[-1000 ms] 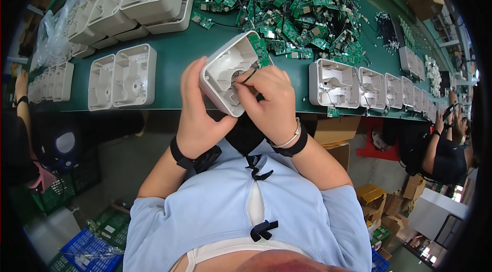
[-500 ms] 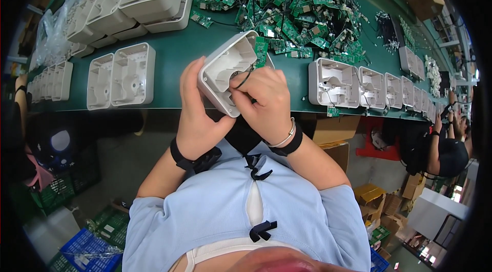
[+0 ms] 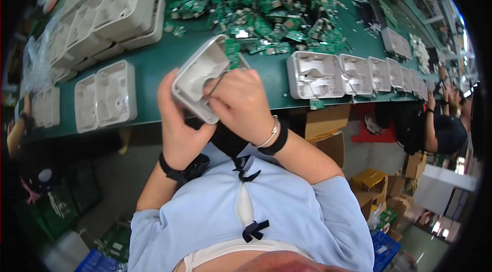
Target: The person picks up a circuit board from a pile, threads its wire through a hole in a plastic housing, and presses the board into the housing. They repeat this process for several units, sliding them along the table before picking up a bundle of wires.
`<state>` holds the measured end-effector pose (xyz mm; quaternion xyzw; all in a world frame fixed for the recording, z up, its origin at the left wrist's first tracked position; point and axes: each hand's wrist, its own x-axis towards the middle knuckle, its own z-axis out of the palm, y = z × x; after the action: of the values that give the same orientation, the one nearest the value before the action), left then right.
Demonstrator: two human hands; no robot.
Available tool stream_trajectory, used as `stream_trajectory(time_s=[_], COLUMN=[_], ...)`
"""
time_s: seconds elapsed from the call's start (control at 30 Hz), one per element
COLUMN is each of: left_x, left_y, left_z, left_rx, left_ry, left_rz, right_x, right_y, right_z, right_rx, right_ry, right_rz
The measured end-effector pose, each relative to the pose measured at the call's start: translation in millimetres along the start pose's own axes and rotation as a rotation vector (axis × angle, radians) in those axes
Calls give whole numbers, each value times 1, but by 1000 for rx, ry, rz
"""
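A white plastic housing (image 3: pixel 193 78) is tilted in the grip of my left hand (image 3: pixel 180 136), whose fingers wrap its left side with the thumb at the lower edge. My right hand (image 3: pixel 241 102) reaches into the housing, thumb and forefinger pinched on a thin black cable (image 3: pixel 219 81). A green circuit board (image 3: pixel 232 54) sticks up at the housing's far right edge, just beyond my right knuckles. The cable's end inside the housing is hidden by my fingers.
A heap of green circuit boards (image 3: pixel 256 11) covers the far middle of the green table (image 3: pixel 154 57). Two housings (image 3: pixel 115 90) stand at left, before stacked ones (image 3: pixel 120 8). A row of housings with cables (image 3: pixel 315 75) runs right, towards other people's hands (image 3: pixel 448 95).
The whole view has shifted, so the table and its contents sit further left in the picture. My hands keep the same grips on the housing and cable.
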<state>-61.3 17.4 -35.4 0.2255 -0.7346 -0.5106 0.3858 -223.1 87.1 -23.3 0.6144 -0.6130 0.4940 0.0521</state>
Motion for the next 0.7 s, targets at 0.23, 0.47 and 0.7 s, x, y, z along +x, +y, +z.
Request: stream_trajectory(time_s=[0.23, 0.47, 0.7], left_x=[1, 1, 8], left_y=[1, 0, 3], left_z=[-4, -4, -4], left_rx=[-16, -84, -124], left_ry=[12, 18, 4], left_rz=[-56, -92, -124], right_x=[1, -1, -1], right_y=[-6, -9, 1], right_z=[7, 0, 7], right_rx=[-59, -152, -19], right_ry=[-49, -54, -43], right_rz=[-22, 1, 46])
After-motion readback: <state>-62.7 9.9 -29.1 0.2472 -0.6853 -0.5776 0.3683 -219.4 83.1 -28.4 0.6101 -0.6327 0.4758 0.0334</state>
